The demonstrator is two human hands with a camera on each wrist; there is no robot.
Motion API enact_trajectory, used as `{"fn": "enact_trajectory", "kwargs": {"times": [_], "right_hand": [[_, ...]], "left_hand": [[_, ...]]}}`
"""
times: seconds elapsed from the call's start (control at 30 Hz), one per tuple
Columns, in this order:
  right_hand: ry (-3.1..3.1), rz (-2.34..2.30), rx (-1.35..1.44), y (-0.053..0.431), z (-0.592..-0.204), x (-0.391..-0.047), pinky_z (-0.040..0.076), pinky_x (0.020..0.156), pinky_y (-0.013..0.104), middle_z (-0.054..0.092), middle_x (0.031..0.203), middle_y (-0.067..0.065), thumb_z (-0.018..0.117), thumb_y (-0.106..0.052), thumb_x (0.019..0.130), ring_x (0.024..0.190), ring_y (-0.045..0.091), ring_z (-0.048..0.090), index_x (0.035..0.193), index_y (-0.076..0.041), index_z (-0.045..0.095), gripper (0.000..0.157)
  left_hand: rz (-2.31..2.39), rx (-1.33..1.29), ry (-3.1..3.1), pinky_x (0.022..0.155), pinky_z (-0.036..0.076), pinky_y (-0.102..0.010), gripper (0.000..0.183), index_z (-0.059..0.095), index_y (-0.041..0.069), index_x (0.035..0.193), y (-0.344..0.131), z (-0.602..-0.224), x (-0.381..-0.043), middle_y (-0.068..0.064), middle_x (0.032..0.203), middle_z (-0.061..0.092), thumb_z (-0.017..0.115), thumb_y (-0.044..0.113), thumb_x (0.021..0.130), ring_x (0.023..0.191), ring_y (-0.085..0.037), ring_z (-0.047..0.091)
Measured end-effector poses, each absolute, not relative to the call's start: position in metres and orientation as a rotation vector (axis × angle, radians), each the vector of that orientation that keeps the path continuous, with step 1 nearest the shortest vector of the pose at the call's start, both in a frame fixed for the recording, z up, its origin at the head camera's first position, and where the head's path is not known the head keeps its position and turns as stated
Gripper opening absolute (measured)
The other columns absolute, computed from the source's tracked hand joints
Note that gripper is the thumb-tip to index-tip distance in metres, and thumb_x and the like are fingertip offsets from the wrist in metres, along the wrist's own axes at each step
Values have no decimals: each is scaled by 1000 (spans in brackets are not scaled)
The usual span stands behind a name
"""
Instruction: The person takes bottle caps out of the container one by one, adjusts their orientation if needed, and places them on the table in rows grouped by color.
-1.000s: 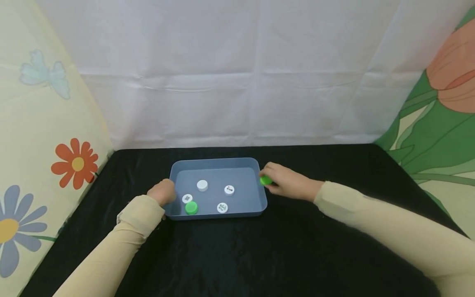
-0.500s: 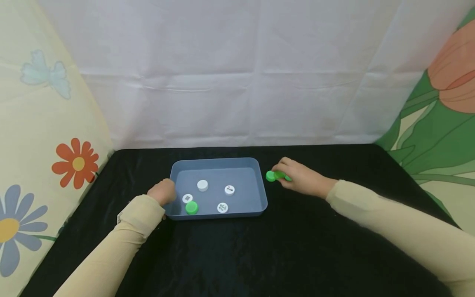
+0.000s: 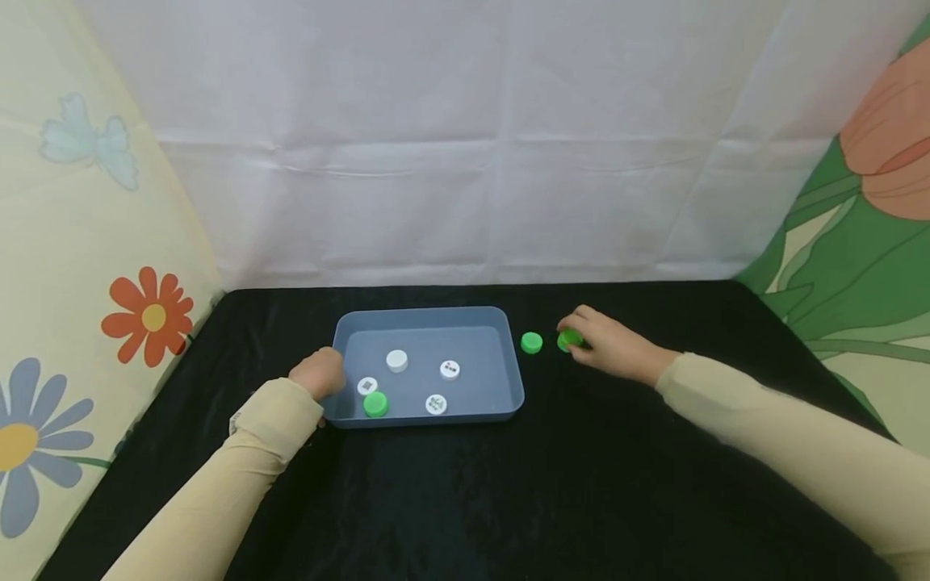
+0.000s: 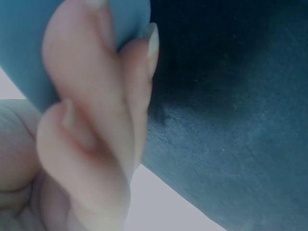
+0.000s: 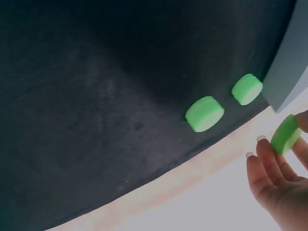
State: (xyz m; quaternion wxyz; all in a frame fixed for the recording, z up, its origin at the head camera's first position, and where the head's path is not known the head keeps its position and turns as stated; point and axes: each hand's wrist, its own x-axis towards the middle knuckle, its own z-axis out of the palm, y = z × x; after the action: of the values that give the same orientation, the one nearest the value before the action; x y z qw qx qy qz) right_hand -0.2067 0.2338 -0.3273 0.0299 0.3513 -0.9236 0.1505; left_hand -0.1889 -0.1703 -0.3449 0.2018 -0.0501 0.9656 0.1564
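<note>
My left hand [image 3: 317, 374] grips the left rim of a blue-grey tray [image 3: 475, 351]; in the left wrist view its curled fingers [image 4: 86, 72] lie against the tray's wall. My right hand [image 3: 613, 344] pinches a green bottle cap [image 5: 287, 134] between thumb and fingers, right of the tray. On the black cloth, one green cap [image 3: 531, 343] sits close to the tray's right side. Another green cap [image 5: 205, 114] lies further right, partly hidden behind the held one in the head view. Inside the tray are a green cap [image 3: 375, 404] and several white caps [image 3: 396, 361], most with dark markings.
A black cloth [image 3: 450, 500] covers the table. A white sheet [image 3: 465, 145] hangs behind it. Flower-printed cloths stand at the left [image 3: 65, 234] and right [image 3: 872, 282].
My right hand has moved rightward from the tray's right rim, still holding the green cap. Two green caps on the cloth have come into sight. The left hand stays on the tray.
</note>
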Motion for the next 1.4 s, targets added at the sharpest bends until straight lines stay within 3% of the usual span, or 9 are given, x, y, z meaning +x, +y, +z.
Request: {"fn": "enact_trajectory", "kwargs": {"times": [0.67,1.4], "right_hand": [[-2884,445,990,261,-341,-214,49,67,37,52,95,13,65,6,86,79,20,53,108,9,60,22],[-3012,412,797,274,-359,-224,53,76,46,55,100,26,63,10,85,90,38,59,110,17,58,27]], "left_hand": [[415,-177,2681,51,56,-37,42,36,-21,131,-169,-346,-189,-34,131,43,48,-6,93,90,-40,58],[442,-172,2691,51,55,-37,42,36,-21,132,-169,-345,-189,-35,132,42,47,-7,94,90,-40,59]]}}
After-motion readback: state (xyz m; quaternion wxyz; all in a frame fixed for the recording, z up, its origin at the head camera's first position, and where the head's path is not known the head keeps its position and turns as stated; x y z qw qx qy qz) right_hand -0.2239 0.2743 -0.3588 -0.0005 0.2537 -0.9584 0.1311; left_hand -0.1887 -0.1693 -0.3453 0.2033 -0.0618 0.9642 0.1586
